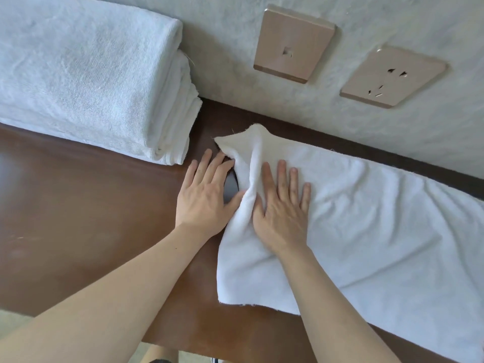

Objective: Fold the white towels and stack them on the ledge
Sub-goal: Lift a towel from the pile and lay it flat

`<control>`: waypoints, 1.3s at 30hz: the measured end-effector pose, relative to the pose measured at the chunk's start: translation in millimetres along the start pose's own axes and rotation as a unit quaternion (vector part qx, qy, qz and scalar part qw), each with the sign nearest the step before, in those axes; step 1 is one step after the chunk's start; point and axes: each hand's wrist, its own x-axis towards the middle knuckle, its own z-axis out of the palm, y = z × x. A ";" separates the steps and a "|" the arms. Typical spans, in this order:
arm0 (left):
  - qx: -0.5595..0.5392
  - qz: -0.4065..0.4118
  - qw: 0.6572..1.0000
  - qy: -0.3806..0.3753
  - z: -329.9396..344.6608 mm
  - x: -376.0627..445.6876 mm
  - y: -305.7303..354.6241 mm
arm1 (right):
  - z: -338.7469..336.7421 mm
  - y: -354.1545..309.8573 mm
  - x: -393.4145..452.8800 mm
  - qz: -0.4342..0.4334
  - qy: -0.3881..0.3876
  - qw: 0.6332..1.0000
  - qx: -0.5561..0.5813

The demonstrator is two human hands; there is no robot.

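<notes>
A white towel point(379, 226) lies spread along the brown ledge point(78, 218), running off the right side. Its left end is bunched into a raised ridge between my two hands. My right hand point(281, 205) lies flat on the towel with straight fingers, just right of the ridge. My left hand point(207, 192) rests flat on the ledge with straight fingers, its thumb and fingertips touching the towel's left edge. A stack of folded white towels point(86, 74) sits at the far left of the ledge, against the wall.
A textured pale wall point(392, 22) rises right behind the ledge. It carries two beige plates, a switch plate point(293, 43) and a power socket point(392, 77). The ledge's front edge runs along the bottom, with floor below.
</notes>
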 end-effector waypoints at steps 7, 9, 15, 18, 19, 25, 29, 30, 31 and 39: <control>0.023 0.014 0.999 0.021 3.1 1.2 -0.3 | -0.9 25.0 5.2 -0.016 0.060 0.998 -0.007; 0.022 0.011 0.999 0.032 3.1 1.2 -1.0 | 4.7 25.4 7.3 -0.011 0.059 0.998 -0.015; -0.011 -0.020 0.998 0.056 -0.1 2.4 2.6 | 7.4 33.1 13.2 -0.033 0.078 0.996 -0.022; -0.016 -0.032 0.998 0.049 -0.4 3.1 3.2 | 2.3 47.9 18.9 -0.058 0.065 0.996 -0.033; -0.016 -0.033 0.998 0.049 0.2 3.5 2.7 | -0.2 56.3 21.9 -0.062 0.059 0.996 -0.036; -0.010 -0.013 0.998 0.056 3.3 2.3 0.8 | -16.2 107.9 30.3 -0.068 0.027 0.996 -0.043; -0.013 -0.004 0.999 0.051 3.4 1.9 -0.9 | -15.2 113.8 30.8 -0.084 0.034 0.995 -0.043; -0.016 -0.002 0.999 0.051 3.7 2.3 -1.4 | -13.8 113.2 31.2 -0.083 0.040 0.995 -0.041; -0.018 -0.002 0.999 0.050 4.0 2.6 -1.6 | -12.8 112.8 31.6 -0.083 0.046 0.995 -0.037; -0.013 -0.025 0.999 0.017 -0.1 4.1 1.0 | -13.5 114.0 32.4 -0.095 0.043 0.994 -0.041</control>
